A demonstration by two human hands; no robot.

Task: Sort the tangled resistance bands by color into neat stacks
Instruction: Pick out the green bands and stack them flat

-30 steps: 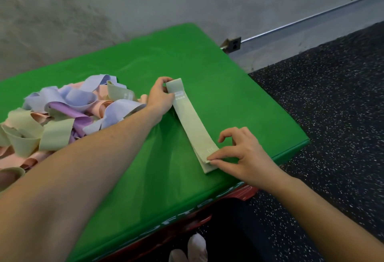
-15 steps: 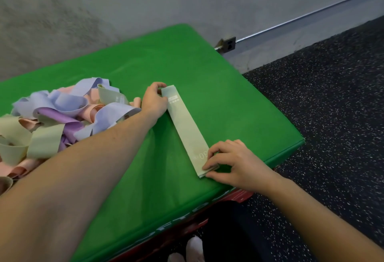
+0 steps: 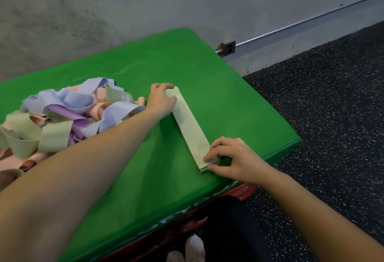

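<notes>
The right hand (image 3: 234, 157), at lower right of centre, is pinching the near end of the flat pale green elastic resistance band stack (image 3: 190, 128); its grip is clamped on the stack's corner, with fingertips (image 3: 207, 159) on top and the thumb at the edge. The stack is lying diagonally on the green padded surface (image 3: 239, 106), running from that corner up toward frame centre. At the far end, the left hand (image 3: 161, 98) is curling its grip over the stack's top edge.

Procedure, as judged: keep both ends pressed down, square the layers so the edges coincide, and flatten before releasing; an uneven release may let the elastic spring out of line.

Count: one started stack, holding at least two layers at its near end. At middle left of the frame, the tangled pile of loose bands (image 3: 62, 120) is waiting, touching the left forearm. It is showing pale green, lavender, purple and peach pieces; individual numbers cannot be told because the loops overlap. No other stack is showing.
</notes>
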